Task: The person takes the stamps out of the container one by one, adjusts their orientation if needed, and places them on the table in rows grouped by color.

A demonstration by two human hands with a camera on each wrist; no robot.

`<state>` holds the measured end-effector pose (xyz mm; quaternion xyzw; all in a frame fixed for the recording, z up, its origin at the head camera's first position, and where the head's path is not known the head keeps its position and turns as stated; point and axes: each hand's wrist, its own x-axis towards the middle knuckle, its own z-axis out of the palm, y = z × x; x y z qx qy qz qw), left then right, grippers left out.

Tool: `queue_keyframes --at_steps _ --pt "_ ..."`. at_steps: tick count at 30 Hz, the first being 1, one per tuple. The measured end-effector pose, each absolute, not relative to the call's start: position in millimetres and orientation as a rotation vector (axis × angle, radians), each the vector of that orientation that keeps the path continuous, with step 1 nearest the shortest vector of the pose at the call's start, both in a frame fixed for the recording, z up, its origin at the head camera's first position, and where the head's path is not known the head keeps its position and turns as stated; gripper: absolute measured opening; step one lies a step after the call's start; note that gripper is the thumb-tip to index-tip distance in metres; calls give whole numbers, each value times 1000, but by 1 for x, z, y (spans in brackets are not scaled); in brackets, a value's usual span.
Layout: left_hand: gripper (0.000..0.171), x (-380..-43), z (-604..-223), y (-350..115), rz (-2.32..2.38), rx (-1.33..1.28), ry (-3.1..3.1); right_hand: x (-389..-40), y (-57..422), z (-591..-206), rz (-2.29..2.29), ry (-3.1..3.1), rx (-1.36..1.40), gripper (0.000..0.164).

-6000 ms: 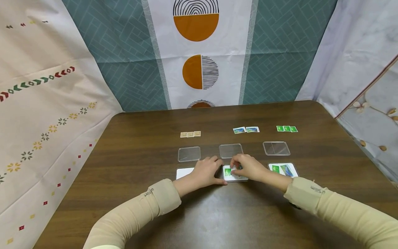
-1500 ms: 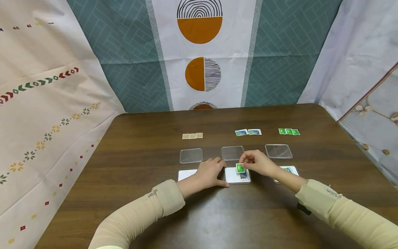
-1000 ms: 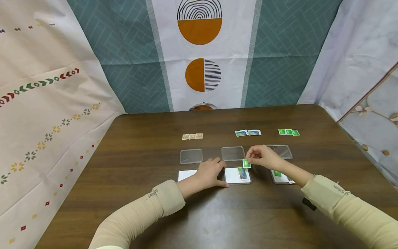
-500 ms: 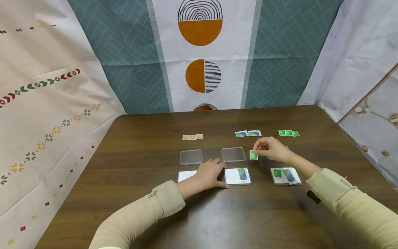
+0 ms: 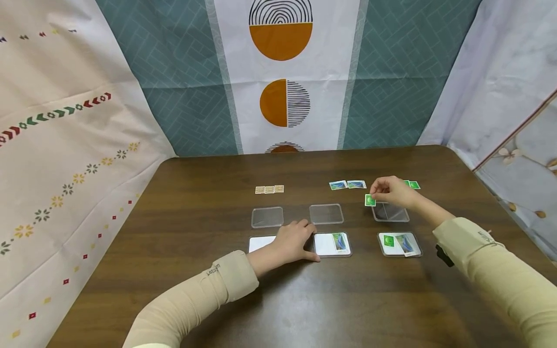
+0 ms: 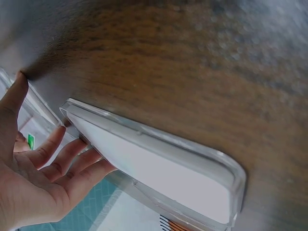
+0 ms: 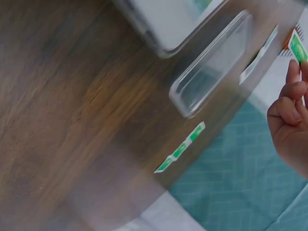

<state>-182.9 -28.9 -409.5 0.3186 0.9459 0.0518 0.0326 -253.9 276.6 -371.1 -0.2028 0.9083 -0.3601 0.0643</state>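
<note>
My right hand (image 5: 397, 193) pinches a small green stamp (image 5: 370, 200) between thumb and finger, held up by the near-left corner of the right clear lid (image 5: 391, 215). The same green stamp (image 7: 298, 48) shows at the right edge of the right wrist view. My left hand (image 5: 292, 243), fingers spread, rests between the left white-lined case (image 5: 259, 243) and the middle case (image 5: 325, 245), its thumb at the middle case's edge. One blue landscape stamp (image 5: 341, 242) lies in the middle case. The right case (image 5: 393, 251) has a green stamp (image 5: 388, 240) and a blue landscape stamp (image 5: 405, 244).
Two more clear lids, left (image 5: 267, 217) and middle (image 5: 326, 214), lie behind the cases. Farther back are a row of brown stamps (image 5: 269, 189), two blue landscape stamps (image 5: 346, 184) and a row of green stamps (image 7: 179, 148), partly hidden by my right hand in the head view.
The green stamp has left the middle case in my right hand's pinch, moving right and away toward the right lid. My left hand has stayed almost still.
</note>
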Motion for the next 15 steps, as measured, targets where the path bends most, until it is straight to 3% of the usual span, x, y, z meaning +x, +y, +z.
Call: queue_keyframes --at_steps 15 --pt "66 -182 -409 -29 172 989 2919 -280 293 -375 -821 2866 -611 5"
